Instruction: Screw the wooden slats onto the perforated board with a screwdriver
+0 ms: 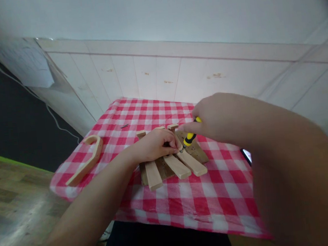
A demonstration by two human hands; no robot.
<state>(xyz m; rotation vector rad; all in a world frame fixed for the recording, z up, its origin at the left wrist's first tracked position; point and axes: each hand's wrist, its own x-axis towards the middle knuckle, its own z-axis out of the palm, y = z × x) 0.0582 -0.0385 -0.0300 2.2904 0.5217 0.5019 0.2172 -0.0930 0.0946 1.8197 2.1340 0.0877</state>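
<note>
Slats: pale wooden slats [173, 164] lay fanned over a brown board, mid-bench.
Screwdriver: yellow-and-black screwdriver [188, 139], tip down on the slats.
Right hand [212, 120]: closed around the screwdriver.
Left hand [154, 145]: fingers curled together, pressed on the slats.
Curved wood [85, 160]: left of the slats.
Bench: red-and-white checked cloth [188, 201].
Room: white tiled wall [148, 74] behind the slats.

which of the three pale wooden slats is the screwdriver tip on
The rightmost slat, the one nearest the right hand. The screwdriver tip meets its upper part; the middle slat and left slat lie farther left, under the left hand.
</note>
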